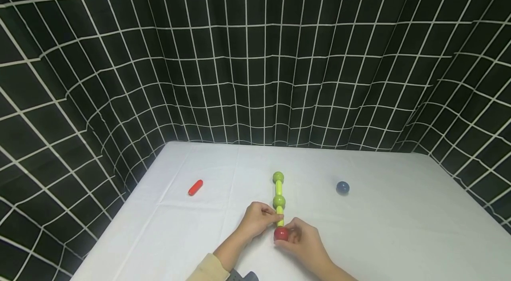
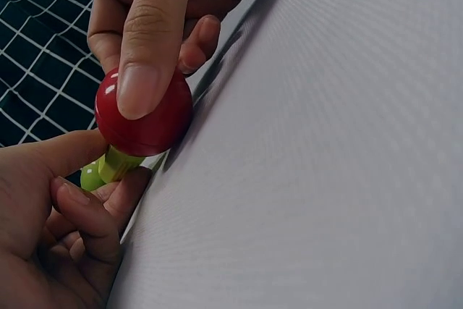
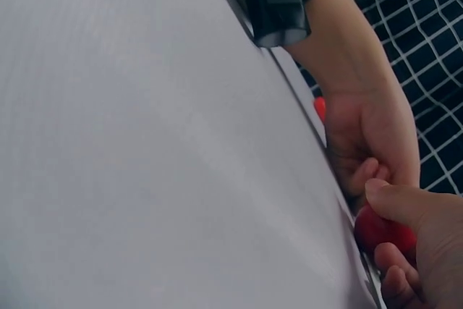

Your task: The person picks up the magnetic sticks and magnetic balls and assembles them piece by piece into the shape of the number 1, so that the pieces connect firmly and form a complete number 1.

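Note:
A straight chain of green balls and yellow-green rods runs away from me on the table, with a far green ball (image 1: 278,177), a middle green ball (image 1: 279,201) and a near yellow-green rod (image 1: 280,211). At its near end sits a red ball (image 1: 281,234), which meets the rod's end. My left hand (image 1: 257,220) pinches the near rod between thumb and finger. With thumb and fingers my right hand (image 1: 305,243) grips the red ball, seen close up as a red ball (image 2: 170,117) in the left wrist view. Whether the rod is seated inside the ball I cannot tell.
A loose red rod (image 1: 195,187) lies on the left part of the white-covered table (image 1: 159,236). To the right lies a blue ball (image 1: 342,188). A black curtain with a white grid (image 1: 271,72) surrounds the table's back and sides.

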Demonstrator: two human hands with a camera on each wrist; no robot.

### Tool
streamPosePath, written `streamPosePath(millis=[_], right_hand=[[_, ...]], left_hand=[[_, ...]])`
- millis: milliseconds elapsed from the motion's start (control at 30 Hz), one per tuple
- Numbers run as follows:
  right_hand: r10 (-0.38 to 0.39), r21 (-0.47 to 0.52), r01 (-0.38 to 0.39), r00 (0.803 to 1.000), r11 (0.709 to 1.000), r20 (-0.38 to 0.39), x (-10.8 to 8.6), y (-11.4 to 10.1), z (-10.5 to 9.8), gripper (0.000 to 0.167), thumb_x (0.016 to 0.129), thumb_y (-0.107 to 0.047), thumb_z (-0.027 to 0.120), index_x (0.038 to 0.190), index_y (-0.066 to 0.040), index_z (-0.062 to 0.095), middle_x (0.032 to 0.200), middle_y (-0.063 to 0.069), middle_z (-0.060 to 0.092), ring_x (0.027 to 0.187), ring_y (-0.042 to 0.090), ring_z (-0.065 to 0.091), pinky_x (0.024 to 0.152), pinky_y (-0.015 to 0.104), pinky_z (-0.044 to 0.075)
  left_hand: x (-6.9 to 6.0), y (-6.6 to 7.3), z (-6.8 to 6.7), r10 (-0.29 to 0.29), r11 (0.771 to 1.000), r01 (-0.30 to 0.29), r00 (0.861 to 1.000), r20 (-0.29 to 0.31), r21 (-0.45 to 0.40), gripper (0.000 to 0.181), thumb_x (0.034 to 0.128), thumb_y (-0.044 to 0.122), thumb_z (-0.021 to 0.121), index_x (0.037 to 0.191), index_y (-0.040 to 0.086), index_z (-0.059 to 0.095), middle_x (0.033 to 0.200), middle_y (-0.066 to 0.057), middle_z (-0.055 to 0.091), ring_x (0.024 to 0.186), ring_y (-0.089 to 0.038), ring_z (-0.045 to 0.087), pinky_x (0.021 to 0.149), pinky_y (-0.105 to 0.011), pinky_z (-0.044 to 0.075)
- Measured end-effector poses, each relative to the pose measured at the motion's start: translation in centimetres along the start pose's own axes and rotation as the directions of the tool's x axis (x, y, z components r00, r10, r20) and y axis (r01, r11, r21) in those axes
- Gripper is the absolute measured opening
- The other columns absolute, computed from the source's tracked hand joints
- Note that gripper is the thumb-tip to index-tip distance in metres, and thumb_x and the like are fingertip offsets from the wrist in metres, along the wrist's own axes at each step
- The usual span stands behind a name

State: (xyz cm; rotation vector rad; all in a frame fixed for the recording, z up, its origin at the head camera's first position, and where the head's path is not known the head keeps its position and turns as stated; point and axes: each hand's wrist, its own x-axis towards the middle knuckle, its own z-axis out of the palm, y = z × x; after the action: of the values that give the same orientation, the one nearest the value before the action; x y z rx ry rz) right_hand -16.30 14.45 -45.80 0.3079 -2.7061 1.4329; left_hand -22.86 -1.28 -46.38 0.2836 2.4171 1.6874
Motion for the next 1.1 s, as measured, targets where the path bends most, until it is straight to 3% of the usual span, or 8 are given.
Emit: streamPosePath(millis=[600, 900, 1100], right_hand=[[-0.007, -0.016, 0.006, 0.999, 1.0, -0.038, 0.33, 0.33, 0.66, 0.039, 0.068, -0.026, 0.081, 0.088, -0.004, 0.056, 0.06, -0.004, 0.054, 0.049, -0.001, 0.047, 0.046, 0.016, 0.043], [-0.012, -0.002, 0.012, 0.999, 1.0, -0.043, 0.24, 0.19, 0.5, 0.032, 0.074, -0.023, 0.077, 0.091, -0.003, 0.059, 0.058, -0.005, 0.052, 0.049, 0.0, 0.046, 0.046, 0.017, 0.042], [-0.005, -0.005, 0.004, 0.999, 1.0, -0.045, 0.23, 0.32, 0.47, 0.033, 0.074, -0.028, 0.077, 0.089, -0.004, 0.06, 0.055, -0.006, 0.051, 0.048, 0.0, 0.044, 0.045, 0.016, 0.041]], left_hand=[[0.07, -0.19, -0.02, -0.004, 1.0, 0.004, 1.0, -0.001, -0.01, 0.025, 0.0767, 0.029, 0.073, 0.077, 0.005, 0.067, 0.061, 0.001, 0.066, 0.041, -0.004, 0.04, 0.039, -0.014, 0.034], [-0.05, -0.05, -0.04, 0.01, 1.0, -0.009, 1.0, 0.006, -0.008, 0.027, 0.0772, 0.033, 0.072, 0.078, 0.006, 0.068, 0.06, 0.001, 0.065, 0.042, -0.004, 0.042, 0.041, -0.014, 0.036], [-0.02, -0.07, 0.01, 0.013, 1.0, -0.013, 1.0, 0.007, -0.011, 0.026, 0.0773, 0.031, 0.072, 0.078, 0.005, 0.068, 0.06, 0.001, 0.065, 0.042, -0.004, 0.042, 0.04, -0.014, 0.035]])
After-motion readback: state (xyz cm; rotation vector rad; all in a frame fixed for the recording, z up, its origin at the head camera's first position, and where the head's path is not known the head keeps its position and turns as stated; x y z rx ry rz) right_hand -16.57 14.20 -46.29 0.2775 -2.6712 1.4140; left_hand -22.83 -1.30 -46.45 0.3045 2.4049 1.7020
